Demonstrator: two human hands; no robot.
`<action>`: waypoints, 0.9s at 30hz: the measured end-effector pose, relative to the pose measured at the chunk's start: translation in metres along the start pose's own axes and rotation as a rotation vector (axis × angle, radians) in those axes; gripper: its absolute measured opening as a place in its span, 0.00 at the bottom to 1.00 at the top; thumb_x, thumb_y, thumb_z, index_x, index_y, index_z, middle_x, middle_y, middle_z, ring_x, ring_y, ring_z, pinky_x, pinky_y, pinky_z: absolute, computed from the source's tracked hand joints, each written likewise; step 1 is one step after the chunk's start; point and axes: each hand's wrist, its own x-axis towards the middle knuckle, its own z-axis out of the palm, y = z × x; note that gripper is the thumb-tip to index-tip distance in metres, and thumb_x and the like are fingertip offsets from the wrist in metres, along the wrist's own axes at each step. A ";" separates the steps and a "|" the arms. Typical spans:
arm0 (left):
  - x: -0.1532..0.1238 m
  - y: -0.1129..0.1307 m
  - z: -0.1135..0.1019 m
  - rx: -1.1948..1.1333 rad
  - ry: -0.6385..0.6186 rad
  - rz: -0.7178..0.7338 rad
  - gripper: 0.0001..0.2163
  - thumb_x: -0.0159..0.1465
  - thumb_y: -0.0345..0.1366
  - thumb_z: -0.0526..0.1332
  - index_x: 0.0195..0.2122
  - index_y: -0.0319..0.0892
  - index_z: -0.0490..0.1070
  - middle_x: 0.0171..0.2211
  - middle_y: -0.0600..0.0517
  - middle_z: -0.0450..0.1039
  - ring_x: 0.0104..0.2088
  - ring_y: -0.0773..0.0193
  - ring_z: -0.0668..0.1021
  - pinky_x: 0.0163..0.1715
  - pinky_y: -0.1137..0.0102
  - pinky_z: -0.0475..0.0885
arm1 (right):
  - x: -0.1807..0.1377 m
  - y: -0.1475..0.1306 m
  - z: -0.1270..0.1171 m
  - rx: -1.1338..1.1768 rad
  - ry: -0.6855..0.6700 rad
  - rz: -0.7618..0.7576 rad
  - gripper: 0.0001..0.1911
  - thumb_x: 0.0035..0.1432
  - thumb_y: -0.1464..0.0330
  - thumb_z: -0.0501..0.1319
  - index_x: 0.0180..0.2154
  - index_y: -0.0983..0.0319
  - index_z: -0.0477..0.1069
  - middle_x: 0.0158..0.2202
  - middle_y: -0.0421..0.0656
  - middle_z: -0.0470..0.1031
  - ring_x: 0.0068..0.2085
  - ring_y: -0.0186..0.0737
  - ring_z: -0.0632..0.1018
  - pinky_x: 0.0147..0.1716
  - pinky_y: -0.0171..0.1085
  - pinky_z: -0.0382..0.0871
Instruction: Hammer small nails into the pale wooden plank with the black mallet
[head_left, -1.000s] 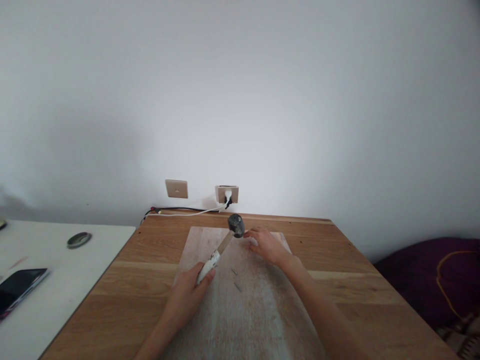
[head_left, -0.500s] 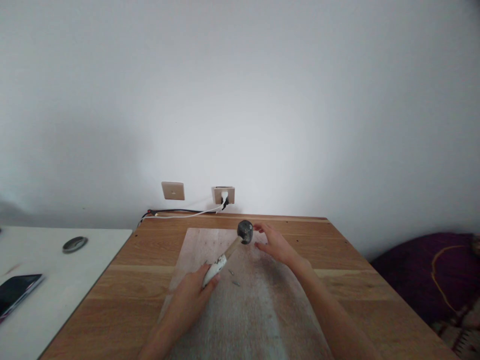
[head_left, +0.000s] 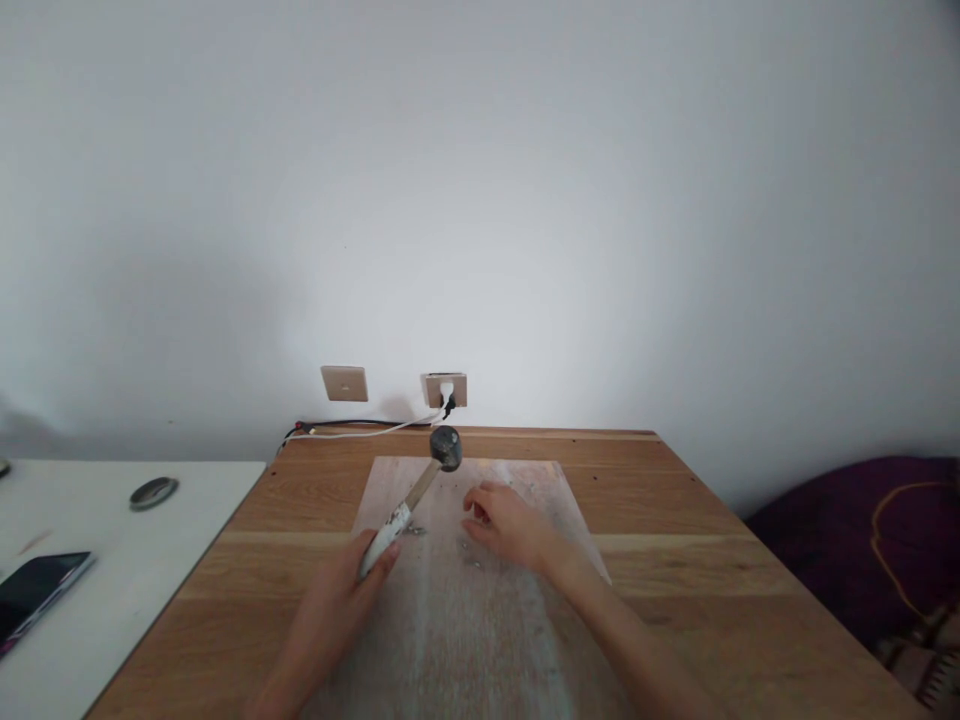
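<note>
- I see my left hand (head_left: pixel 346 578) with its fingers closed around the white lower grip of a hammer (head_left: pixel 421 488), thumb along the near side.
- The hammer slants up and to the right from those fingers; its bare wooden neck leads to a dark, rounded head, ahead and to the left of my right fingertips.
- My right hand (head_left: pixel 506 522) reaches in over the board with its fingers loosely curled and its thumb below them; I cannot tell whether they pinch anything.
- Beneath both sets of fingers lies a pale, worn board (head_left: pixel 480 640) on a brown wooden table (head_left: pixel 720 570).
- Small grey pieces (head_left: pixel 415 530) lie on the board just right of my left fingers, too blurred for me to identify.
- Well to the left of my left fingers, a white table (head_left: pixel 112 570) bears a dark-screened phone (head_left: pixel 41 592) and a round dish (head_left: pixel 154 492).
- Beyond my fingers, cables (head_left: pixel 375 433) run along the table's back edge to a wall socket (head_left: pixel 459 391).
- Far right of my right fingers sits purple fabric (head_left: pixel 817 540).
</note>
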 end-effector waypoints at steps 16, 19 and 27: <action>-0.008 -0.020 -0.009 -0.030 -0.005 -0.033 0.19 0.67 0.52 0.50 0.41 0.44 0.74 0.37 0.47 0.82 0.41 0.49 0.82 0.41 0.65 0.72 | 0.024 0.009 -0.023 -0.038 0.012 0.057 0.14 0.52 0.80 0.58 0.38 0.64 0.78 0.36 0.46 0.80 0.35 0.38 0.78 0.37 0.33 0.69; -0.007 -0.019 -0.009 -0.002 -0.008 -0.039 0.19 0.68 0.51 0.50 0.43 0.44 0.74 0.37 0.47 0.82 0.41 0.50 0.82 0.41 0.65 0.71 | 0.035 0.021 -0.033 -0.060 0.040 0.068 0.15 0.53 0.82 0.58 0.39 0.64 0.78 0.38 0.46 0.81 0.36 0.38 0.79 0.39 0.35 0.71; -0.008 -0.019 -0.006 -0.011 0.007 -0.040 0.17 0.69 0.48 0.49 0.43 0.45 0.73 0.36 0.47 0.81 0.40 0.52 0.82 0.38 0.68 0.69 | 0.045 0.028 -0.013 -0.192 -0.099 0.030 0.10 0.66 0.64 0.63 0.43 0.64 0.75 0.43 0.43 0.78 0.42 0.40 0.80 0.44 0.45 0.76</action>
